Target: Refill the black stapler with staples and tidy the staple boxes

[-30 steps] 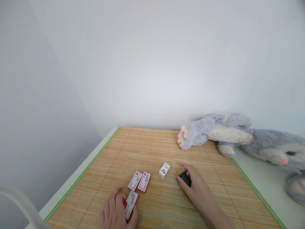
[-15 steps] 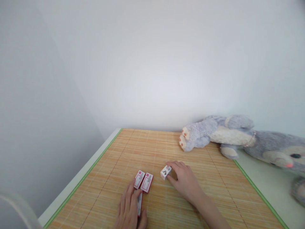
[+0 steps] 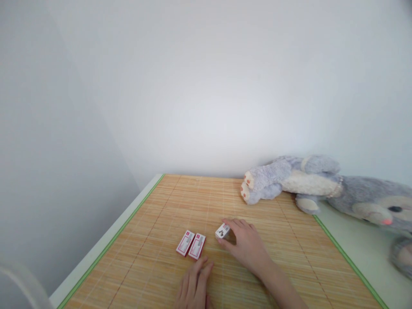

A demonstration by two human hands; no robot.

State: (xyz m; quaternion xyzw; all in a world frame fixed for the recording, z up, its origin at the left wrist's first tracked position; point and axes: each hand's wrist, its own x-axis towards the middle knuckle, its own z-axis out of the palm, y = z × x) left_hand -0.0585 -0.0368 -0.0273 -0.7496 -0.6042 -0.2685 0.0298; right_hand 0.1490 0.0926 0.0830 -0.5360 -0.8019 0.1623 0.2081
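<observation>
Two small flat boxes, white with magenta edges, lie side by side on the bamboo mat: the left box (image 3: 185, 243) and the right box (image 3: 197, 246). Just below them rests my left hand (image 3: 193, 286), fingers bent and close together; the third magenta-edged box is hidden under it, seemingly in its grip. A small white box with a dark printed picture (image 3: 222, 231) is pinched between the thumb and fingers of my right hand (image 3: 246, 244). That box is at the mat, to the right of the magenta-edged pair.
The bamboo mat (image 3: 193, 197) with a green border covers the pale tabletop (image 3: 347, 234). A grey and white plush toy (image 3: 289, 178) lies along the back right, against the wall (image 3: 206, 86). A blurred pale curved object (image 3: 24, 285) shows at the lower left.
My left hand has drawn back toward me and to the right, and the third box no longer shows. The left box of the pair is uncovered. My right hand has barely shifted.
</observation>
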